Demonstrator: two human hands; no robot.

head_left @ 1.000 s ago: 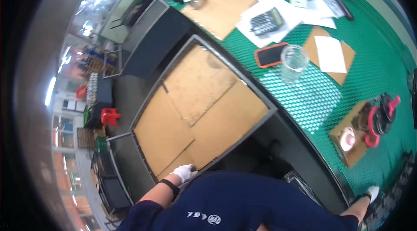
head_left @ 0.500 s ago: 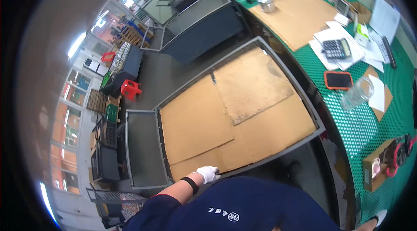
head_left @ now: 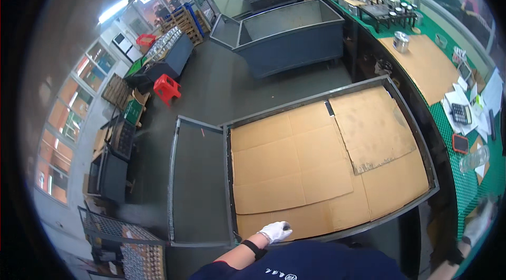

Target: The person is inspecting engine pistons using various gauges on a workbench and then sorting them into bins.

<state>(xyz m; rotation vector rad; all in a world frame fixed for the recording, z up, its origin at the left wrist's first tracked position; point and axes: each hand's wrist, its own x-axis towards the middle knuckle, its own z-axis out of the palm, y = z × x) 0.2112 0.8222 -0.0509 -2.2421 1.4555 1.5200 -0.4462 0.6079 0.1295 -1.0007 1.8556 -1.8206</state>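
Note:
My left hand [head_left: 275, 231], in a white glove with a black band at the wrist, is at the near rim of a grey metal cart [head_left: 337, 92]. Its fingers are curled closed. Whatever they might hold does not show. Overlapping brown cardboard sheets [head_left: 295, 164] line the cart. My right hand [head_left: 480, 222], also white-gloved, reaches over the green table [head_left: 466, 172] at the far right. Motion smears its fingers. Just beyond it stand a clear jar [head_left: 474, 159] and an orange-framed phone [head_left: 460, 143].
Farther along the table are a calculator [head_left: 460, 113], papers and a metal can [head_left: 401, 42] on cardboard. Another deep grey cart [head_left: 295, 45] stands ahead. To the left are a red stool [head_left: 166, 89] and a wire rack [head_left: 113, 227] with stacked items.
The view has swung right, so the cart and table lie differently in it. My right hand has moved forward over the table's near part. My left hand remains by the cart's rim.

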